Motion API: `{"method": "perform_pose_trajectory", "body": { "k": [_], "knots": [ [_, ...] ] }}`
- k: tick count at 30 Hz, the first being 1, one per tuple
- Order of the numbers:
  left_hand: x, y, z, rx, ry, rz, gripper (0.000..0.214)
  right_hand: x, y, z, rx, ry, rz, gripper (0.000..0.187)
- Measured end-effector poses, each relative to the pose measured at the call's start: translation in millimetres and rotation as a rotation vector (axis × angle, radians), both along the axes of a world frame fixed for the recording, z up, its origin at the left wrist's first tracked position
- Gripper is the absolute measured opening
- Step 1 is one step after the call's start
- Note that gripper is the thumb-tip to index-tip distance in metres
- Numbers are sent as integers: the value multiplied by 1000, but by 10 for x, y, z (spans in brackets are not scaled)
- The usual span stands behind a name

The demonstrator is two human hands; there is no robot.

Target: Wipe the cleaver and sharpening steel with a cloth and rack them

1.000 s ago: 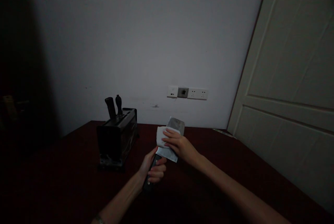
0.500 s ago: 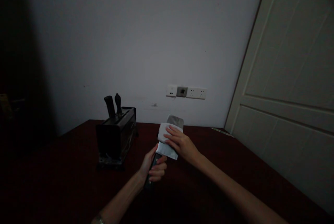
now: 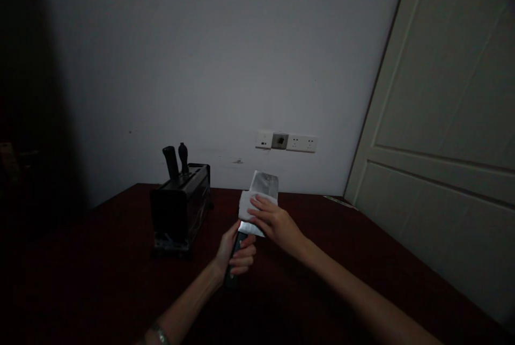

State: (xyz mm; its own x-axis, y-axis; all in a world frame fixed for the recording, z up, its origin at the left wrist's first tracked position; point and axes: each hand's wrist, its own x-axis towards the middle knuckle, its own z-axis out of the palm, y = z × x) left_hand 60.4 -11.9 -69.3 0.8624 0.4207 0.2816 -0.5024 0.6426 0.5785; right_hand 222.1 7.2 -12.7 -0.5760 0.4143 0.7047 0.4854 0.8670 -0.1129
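My left hand (image 3: 243,257) is wrapped round the dark handle of a cleaver (image 3: 266,182), whose broad metal blade points up and away over the table. Against the face of the blade lies a folded white cloth (image 3: 246,206). The fingers of my right hand (image 3: 280,225) press this cloth flat across the middle of the blade. Bare metal shows above the cloth, and a narrow bright strip of it shows below, near the handle. The blade's far side is hidden.
A black knife block (image 3: 171,221) stands on the dark red table (image 3: 322,259) to the left, with two black handles sticking up from it. Behind, the wall carries a row of sockets (image 3: 295,142). A pale panelled door (image 3: 438,200) borders the right side.
My right hand and the cloth have slid a little down the blade towards the handle, so more metal shows at the top and less below. My left hand keeps its grip.
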Motion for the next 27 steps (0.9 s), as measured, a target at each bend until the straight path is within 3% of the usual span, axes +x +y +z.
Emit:
{"method": "perform_pose_trajectory", "body": {
  "k": [5,7,9,13,18,22,27],
  "knots": [
    [27,-29,4,-12,23,-21,59,152,455,393,38,87,-147,26],
    [20,-34,12,-4,23,-12,59,150,531,462,33,102,-177,25],
    [2,-32,20,16,26,3,59,100,450,415,30,76,-145,25],
    [-24,-1,-7,54,45,37,55,-35,10,108,2,-13,7,30],
    [-3,42,-84,96,41,19,52,-52,-285,-124,45,-1,16,32],
    [-15,13,-32,119,33,29,51,-58,-207,-62,176,-20,-29,29],
    [-80,-30,102,124,46,79,57,-145,52,206,234,28,-135,26]
  ]
}}
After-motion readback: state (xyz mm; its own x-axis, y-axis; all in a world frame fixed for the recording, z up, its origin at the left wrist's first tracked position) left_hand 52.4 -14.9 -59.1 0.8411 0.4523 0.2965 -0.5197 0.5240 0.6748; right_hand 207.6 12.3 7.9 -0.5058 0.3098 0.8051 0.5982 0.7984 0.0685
